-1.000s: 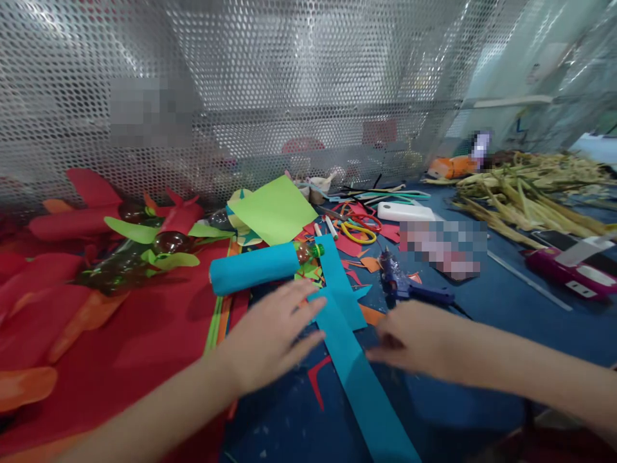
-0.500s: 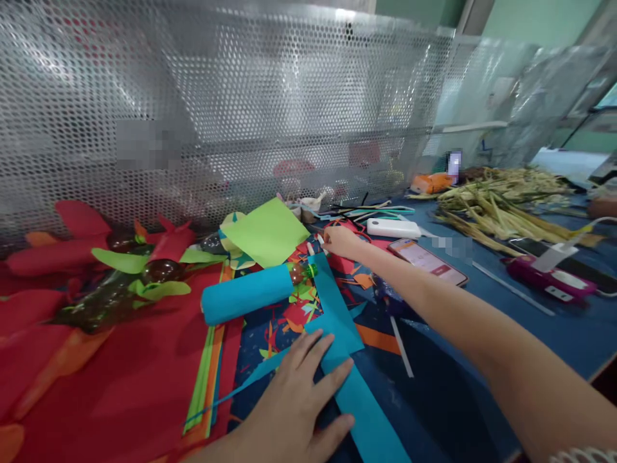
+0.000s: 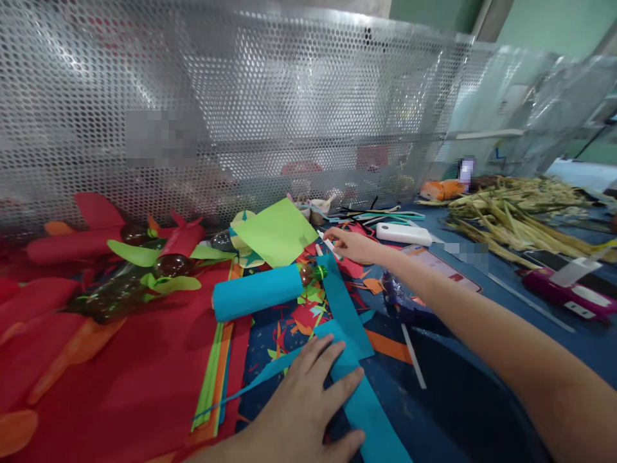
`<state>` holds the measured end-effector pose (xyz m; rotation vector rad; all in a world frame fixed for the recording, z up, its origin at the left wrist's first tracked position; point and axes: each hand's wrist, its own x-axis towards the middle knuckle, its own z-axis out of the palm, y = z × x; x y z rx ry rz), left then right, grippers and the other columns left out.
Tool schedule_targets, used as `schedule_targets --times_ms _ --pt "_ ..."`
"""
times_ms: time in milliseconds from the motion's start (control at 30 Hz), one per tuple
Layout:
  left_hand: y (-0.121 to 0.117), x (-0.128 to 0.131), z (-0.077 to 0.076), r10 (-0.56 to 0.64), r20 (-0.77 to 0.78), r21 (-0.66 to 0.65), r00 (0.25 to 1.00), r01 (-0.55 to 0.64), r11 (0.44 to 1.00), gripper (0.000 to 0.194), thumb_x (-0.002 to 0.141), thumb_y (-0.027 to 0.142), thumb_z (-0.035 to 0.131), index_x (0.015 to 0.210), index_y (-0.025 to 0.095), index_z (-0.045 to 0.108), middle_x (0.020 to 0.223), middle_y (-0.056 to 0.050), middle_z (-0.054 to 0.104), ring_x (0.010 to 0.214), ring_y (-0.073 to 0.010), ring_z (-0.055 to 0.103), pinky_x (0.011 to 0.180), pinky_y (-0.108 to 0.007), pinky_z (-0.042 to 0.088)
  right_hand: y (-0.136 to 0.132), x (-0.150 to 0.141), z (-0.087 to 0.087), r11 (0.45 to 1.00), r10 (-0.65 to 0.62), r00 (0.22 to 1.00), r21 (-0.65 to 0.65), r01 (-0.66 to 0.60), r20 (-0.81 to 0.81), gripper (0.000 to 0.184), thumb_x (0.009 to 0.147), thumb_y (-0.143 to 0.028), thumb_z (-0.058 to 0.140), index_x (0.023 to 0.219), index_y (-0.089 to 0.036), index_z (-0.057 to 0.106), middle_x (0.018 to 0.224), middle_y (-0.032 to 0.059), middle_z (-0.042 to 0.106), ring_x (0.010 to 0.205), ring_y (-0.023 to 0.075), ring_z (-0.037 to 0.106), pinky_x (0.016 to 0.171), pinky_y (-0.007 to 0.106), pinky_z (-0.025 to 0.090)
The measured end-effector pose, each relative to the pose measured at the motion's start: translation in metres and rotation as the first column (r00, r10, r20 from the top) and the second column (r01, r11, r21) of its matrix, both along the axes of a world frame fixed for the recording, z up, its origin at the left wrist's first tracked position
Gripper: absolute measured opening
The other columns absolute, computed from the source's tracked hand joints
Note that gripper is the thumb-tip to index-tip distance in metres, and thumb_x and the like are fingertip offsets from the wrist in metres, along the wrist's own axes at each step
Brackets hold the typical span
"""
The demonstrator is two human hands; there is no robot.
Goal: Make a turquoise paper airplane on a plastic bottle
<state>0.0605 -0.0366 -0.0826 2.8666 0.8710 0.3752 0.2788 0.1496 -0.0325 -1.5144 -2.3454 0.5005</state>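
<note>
Blue paper on counter, partly under L hand, fingers spread. Prob. light, bendy, creases easily; best held by edges. R hand at white pen, can't tell if gripped.

Silvery perforated screen, pale green wall

Over the link I make out matt blue paper at five o'clock, smooth red paper at eight, a glossy brown plastic bottle neck at six; a shiny, metallic-looking perforated screen at twelve; rough, fibrous stalks and a glossy magenta plastic block at three.
</note>
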Motion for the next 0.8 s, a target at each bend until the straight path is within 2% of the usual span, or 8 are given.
schedule_targets --times_ms 100,167,367,467,533,600,700,800 --pt "-0.001 0.000 0.000 0.002 0.002 -0.010 1.000 -0.002 1.000 0.063 0.074 0.036 0.069 0.133 0.024 0.050 0.139 -0.018 0.048 0.129 -0.0419 0.041 0.087 -0.060 0.050 -0.015 0.011 0.000 0.997 0.081 0.991 0.008 -0.081 -0.107 0.032 0.092 -0.015 0.047 0.124 -0.018 0.048 0.080 -0.0018 0.060 0.068 0.0126 0.058 0.068 0.029 0.050" --pt "-0.001 0.000 0.001 0.003 0.000 -0.014 1.000 -0.003 1.000 0.062 0.075 0.036 0.069 0.133 0.023 0.051 0.139 -0.019 0.048 0.128 -0.0430 0.041 0.086 -0.061 0.050 -0.029 0.017 0.003 0.991 0.132 0.976 0.020 -0.131 -0.173 0.035 0.091 -0.012 0.043 0.125 -0.020 0.047 0.073 -0.0041 0.054 0.064 0.0120 0.052 0.064 0.026 0.046" --pt "-0.003 0.001 0.001 0.006 0.013 -0.043 1.000 -0.005 0.999 0.062 0.076 0.035 0.068 0.134 0.024 0.049 0.140 -0.018 0.047 0.129 -0.0414 0.041 0.088 -0.060 0.050 -0.084 0.021 0.018 0.973 0.226 0.916 0.038 -0.226 -0.331 0.026 0.094 -0.028 0.039 0.114 -0.024 0.055 0.091 0.0018 0.055 0.075 0.0141 0.050 0.066 0.028 0.044" --pt "-0.003 0.002 0.002 -0.025 0.028 -0.041 0.999 0.026 0.999 0.056 0.078 0.033 0.066 0.131 0.022 0.052 0.137 -0.018 0.050 0.127 -0.0383 0.045 0.090 -0.057 0.051 -0.109 0.016 0.021 0.952 0.221 0.819 -0.065 -0.298 -0.530 0.023 0.093 -0.028 0.042 0.112 -0.024 0.056 0.093 0.0018 0.056 0.078 0.0138 0.052 0.067 0.027 0.045" --pt "-0.004 0.001 0.004 -0.067 0.050 -0.009 0.997 0.067 0.998 0.050 0.080 0.035 0.065 0.126 0.020 0.056 0.133 -0.019 0.054 0.122 -0.0371 0.050 0.089 -0.055 0.052 -0.122 0.010 0.020 0.908 0.193 0.698 -0.143 -0.393 -0.689 0.024 0.088 -0.024 0.051 0.112 -0.024 0.054 0.092 0.0005 0.056 0.081 0.0129 0.054 0.070 0.027 0.045" --pt "-0.005 0.001 0.005 -0.120 0.068 0.034 0.990 0.118 0.992 0.045 0.083 0.038 0.061 0.123 0.018 0.059 0.128 -0.019 0.058 0.118 -0.0365 0.054 0.089 -0.054 0.052 -0.133 0.002 0.016 0.875 0.153 0.605 -0.177 -0.450 -0.782 0.028 0.081 -0.020 0.063 0.107 -0.023 0.054 0.085 -0.0021 0.055 0.077 0.0111 0.054 0.069 0.024 0.044" --pt "-0.008 0.002 0.008 -0.163 0.044 0.057 0.986 0.161 0.985 0.047 0.084 0.042 0.058 0.123 0.014 0.059 0.127 -0.021 0.059 0.118 -0.0371 0.054 0.089 -0.053 0.052 -0.143 -0.009 0.004 0.902 0.005 0.527 -0.224 -0.370 -0.850 0.017 0.078 -0.028 0.069 0.080 -0.020 0.054 0.064 -0.0068 0.048 0.055 0.0071 0.043 0.051 0.020 0.035" --pt "-0.012 0.004 0.007 -0.142 0.041 0.026 0.989 0.141 0.990 0.050 0.083 0.039 0.059 0.125 0.013 0.057 0.130 -0.021 0.057 0.120 -0.0351 0.053 0.090 -0.050 0.053 -0.146 -0.013 -0.009 0.922 -0.178 0.411 -0.297 -0.247 -0.894 0.034 0.086 -0.042 0.056 0.062 -0.020 0.045 0.048 -0.0105 0.032 0.041 0.0057 0.024 0.040 0.021 0.021"
